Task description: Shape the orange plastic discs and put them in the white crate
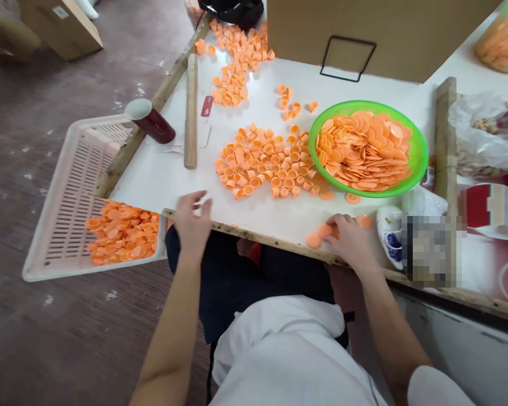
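Note:
My left hand (192, 220) hovers over the front edge of the white table (161, 189), thumb and fingers apart with nothing between them. At the front right, my right hand (350, 239) is curled down with its fingertips on an orange plastic disc (334, 232). Another orange disc (314, 240) lies flat just left of these fingers, and one more (364, 221) is to their right. Between and beyond my hands spreads a pile of small orange plastic cups (265, 160). A green bowl (421, 155) heaped with flat orange discs (366, 149) stands behind my right hand.
A plastic basket (63, 197) holding orange pieces is below the table's left side. A dark red mug (154, 124) lies by the wooden rail (169, 93), near a wooden stick (191, 113). A cardboard box (351, 34) stands behind; a blue-white ceramic item (390, 237) is at right.

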`<state>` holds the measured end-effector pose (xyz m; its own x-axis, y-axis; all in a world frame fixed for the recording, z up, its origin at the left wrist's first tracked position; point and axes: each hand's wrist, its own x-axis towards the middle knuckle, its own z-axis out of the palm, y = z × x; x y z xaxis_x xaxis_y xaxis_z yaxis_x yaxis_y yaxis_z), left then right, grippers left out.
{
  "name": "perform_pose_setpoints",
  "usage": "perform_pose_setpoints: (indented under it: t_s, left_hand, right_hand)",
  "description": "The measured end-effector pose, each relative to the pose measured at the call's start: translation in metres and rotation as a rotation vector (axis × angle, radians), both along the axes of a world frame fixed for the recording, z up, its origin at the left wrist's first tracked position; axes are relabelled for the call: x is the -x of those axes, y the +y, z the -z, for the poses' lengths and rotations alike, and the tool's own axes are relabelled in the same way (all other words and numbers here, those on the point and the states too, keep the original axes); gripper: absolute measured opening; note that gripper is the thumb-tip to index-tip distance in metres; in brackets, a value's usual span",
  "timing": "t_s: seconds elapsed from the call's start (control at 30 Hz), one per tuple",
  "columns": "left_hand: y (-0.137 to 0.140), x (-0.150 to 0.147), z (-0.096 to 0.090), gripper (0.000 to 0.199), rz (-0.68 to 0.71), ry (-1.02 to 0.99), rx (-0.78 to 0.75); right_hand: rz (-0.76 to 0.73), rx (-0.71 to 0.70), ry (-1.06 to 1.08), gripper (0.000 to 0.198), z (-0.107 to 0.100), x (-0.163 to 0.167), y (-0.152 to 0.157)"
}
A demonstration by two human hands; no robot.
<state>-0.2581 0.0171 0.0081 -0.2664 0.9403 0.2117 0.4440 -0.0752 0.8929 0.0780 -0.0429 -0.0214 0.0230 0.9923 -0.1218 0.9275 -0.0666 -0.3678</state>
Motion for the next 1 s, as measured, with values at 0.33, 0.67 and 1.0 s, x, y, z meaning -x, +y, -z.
perform_pose_setpoints:
  t_s: [0.33,0.67,1.0]
  left_hand:
    - [0.041,-0.016,0.033,0.014,-0.010,0.206,0.158]
    - [-0.036,-0.077,0.000,0.017,0.285,-0.601,0.327]
    - [-0.054,-0.072,-0.004,0.046,0.474,-0.834,0.386]
  right_hand:
    - [0.212,-0.093,0.607,0.022,-0.005,0.012,-0.002]
    - [0.103,0.232,1.511,0.028,-0.010,0.108,0.013]
    - [0.118,0.167,1.459,0.030,-0.031,0.105,0.008]
